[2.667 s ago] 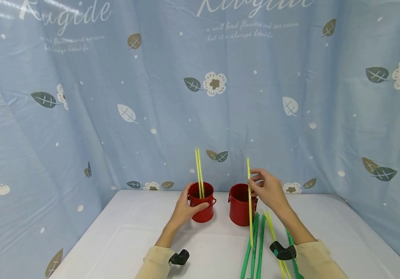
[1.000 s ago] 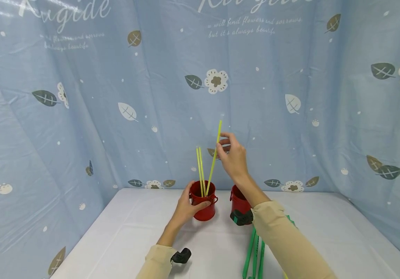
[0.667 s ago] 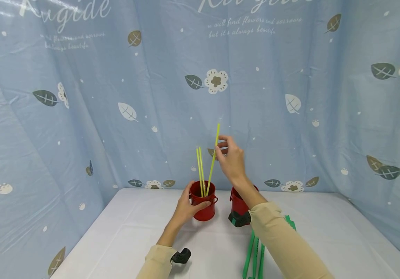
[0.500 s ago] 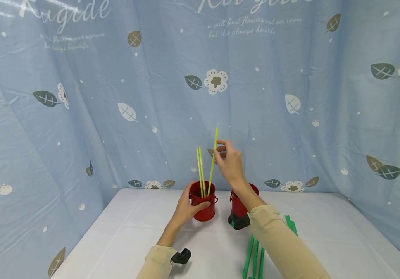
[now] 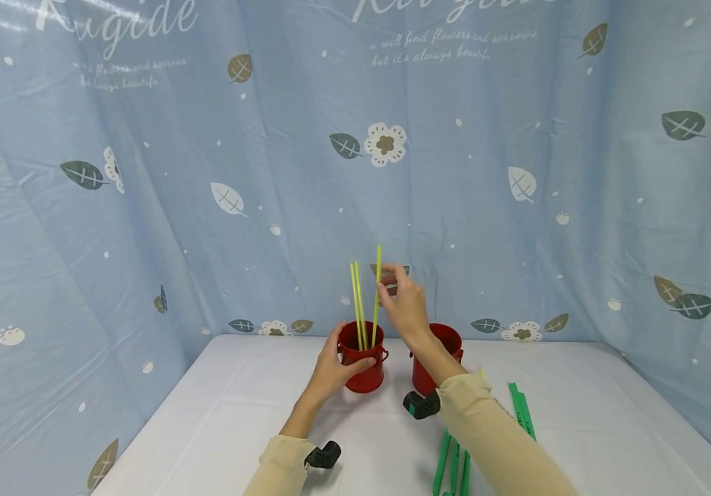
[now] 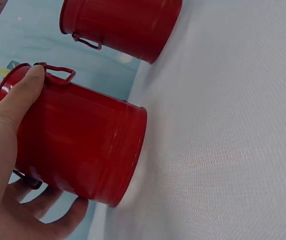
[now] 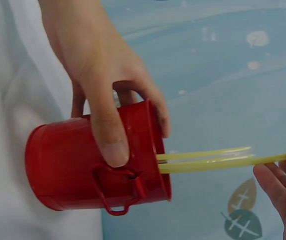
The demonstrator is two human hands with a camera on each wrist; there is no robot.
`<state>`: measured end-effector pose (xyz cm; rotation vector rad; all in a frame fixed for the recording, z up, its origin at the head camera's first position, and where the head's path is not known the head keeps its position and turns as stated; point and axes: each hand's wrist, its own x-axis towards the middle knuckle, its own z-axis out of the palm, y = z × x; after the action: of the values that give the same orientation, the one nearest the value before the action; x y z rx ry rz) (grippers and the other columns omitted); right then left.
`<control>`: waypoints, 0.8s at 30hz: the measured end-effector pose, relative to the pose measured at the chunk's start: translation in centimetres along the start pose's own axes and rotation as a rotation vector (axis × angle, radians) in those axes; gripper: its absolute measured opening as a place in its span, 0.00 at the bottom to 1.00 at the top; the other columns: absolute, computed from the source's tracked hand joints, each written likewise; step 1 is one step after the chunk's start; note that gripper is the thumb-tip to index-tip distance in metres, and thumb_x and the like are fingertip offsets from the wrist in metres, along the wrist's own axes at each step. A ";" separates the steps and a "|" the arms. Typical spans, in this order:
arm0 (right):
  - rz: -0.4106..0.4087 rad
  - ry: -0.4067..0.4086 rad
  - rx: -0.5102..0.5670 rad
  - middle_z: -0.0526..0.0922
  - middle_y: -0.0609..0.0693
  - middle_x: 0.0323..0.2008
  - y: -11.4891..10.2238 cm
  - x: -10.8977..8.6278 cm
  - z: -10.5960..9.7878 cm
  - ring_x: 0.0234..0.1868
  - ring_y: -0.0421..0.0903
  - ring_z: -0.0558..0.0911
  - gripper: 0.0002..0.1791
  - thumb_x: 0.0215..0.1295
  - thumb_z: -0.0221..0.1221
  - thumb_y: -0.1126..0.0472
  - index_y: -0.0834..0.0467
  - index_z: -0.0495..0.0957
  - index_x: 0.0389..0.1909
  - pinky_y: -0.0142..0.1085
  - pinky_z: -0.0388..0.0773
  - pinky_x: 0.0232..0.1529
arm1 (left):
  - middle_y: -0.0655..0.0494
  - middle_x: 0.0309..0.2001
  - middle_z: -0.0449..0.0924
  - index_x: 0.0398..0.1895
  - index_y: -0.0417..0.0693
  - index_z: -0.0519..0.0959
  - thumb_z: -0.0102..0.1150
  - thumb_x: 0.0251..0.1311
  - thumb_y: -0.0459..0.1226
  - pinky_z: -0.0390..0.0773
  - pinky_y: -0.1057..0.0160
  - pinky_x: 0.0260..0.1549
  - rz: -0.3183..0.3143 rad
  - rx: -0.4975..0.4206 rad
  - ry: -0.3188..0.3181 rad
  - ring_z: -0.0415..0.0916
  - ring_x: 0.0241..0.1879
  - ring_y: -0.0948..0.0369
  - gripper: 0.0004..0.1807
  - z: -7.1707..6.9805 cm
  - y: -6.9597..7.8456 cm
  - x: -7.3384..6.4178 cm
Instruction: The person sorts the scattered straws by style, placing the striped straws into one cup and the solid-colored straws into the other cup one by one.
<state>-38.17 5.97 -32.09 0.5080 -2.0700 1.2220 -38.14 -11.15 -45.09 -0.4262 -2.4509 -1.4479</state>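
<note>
My left hand (image 5: 329, 368) grips the small red metal bucket (image 5: 364, 379) on the table, thumb on the near side by a handle loop and fingers round the far side. Two thin yellow sticks (image 5: 360, 303) stand in that bucket, leaning slightly left. Above it my right hand (image 5: 408, 306) pinches another thin yellow stick (image 5: 376, 315) between thumb and fingers, nearly upright. Its lower end is inside the bucket's mouth; whether it touches the bottom is hidden. In the right wrist view, the left thumb presses the bucket (image 7: 68, 160) below its rim.
A second red bucket (image 5: 422, 375) stands to the right, partly behind the right forearm. Several green strips (image 5: 442, 461) lie on the white table, others (image 5: 521, 410) farther right. A yellow tip (image 5: 481, 373) shows beyond the right sleeve. A blue patterned curtain (image 5: 293, 172) hangs behind.
My right hand has brought the yellow stick from beside the right bucket over to the left bucket, then lowered it and moved it slightly left, straightening it. My left hand keeps its grip.
</note>
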 end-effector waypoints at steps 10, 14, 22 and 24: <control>-0.005 -0.015 -0.039 0.81 0.50 0.32 0.6 -0.9 0.9 0.28 0.44 0.83 0.17 0.61 0.56 0.63 0.54 0.70 0.52 0.24 0.77 0.23 | 0.61 0.60 0.64 0.69 0.61 0.49 0.66 0.39 0.60 0.74 0.54 0.52 -0.004 -0.002 -0.008 0.67 0.56 0.60 0.53 0.1 -0.1 -0.1; 0.004 -0.019 -0.058 0.82 0.50 0.32 0.8 -1.2 1.4 0.28 0.43 0.83 0.17 0.61 0.56 0.62 0.53 0.71 0.51 0.25 0.77 0.23 | 0.61 0.60 0.63 0.69 0.56 0.49 0.65 0.39 0.60 0.74 0.54 0.52 -0.003 -0.006 -0.012 0.66 0.56 0.60 0.54 0.1 -0.2 -0.1; 0.049 -0.040 -0.091 0.82 0.49 0.34 1.4 -1.8 2.1 0.30 0.42 0.82 0.18 0.61 0.56 0.60 0.49 0.70 0.52 0.28 0.79 0.26 | 0.61 0.61 0.64 0.69 0.56 0.49 0.66 0.39 0.59 0.73 0.53 0.52 -0.001 -0.027 -0.020 0.66 0.57 0.59 0.54 0.0 -0.1 -0.1; 0.064 -0.045 -0.093 0.82 0.49 0.34 1.5 -1.9 2.2 0.31 0.42 0.82 0.18 0.61 0.56 0.60 0.49 0.70 0.52 0.30 0.79 0.27 | 0.61 0.61 0.64 0.69 0.56 0.49 0.66 0.39 0.59 0.73 0.52 0.53 -0.003 -0.034 -0.023 0.66 0.58 0.59 0.54 0.0 0.0 -0.1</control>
<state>-38.53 4.73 -35.10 0.4323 -2.1846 1.1545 -38.02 -11.17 -45.11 -0.4483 -2.4487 -1.4960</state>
